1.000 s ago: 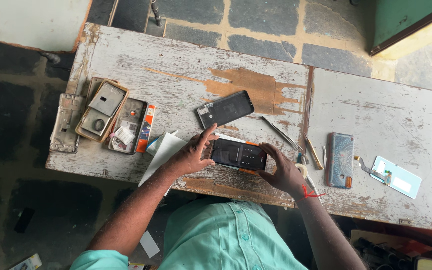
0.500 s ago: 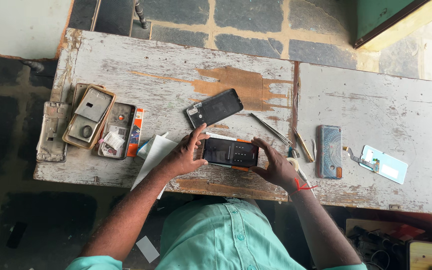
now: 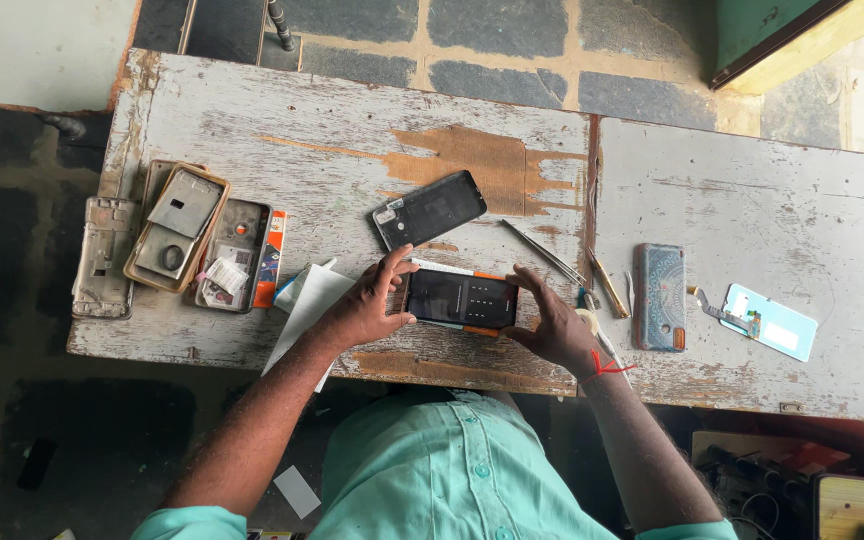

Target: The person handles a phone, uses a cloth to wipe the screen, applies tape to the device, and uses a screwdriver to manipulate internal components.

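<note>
Both hands, left hand & right hand, grip phone btwn them.

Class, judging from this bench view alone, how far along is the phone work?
Done: a dark back cover lies off, apart on the bench. In hand: the left hand and right hand grip the opened phone by its ends. Left: cover not refitted; tweezers lie unused alongside.

Dark rectangular phone screen at the bench's near edge; small orange-red packet beside the left-hand cases
</note>
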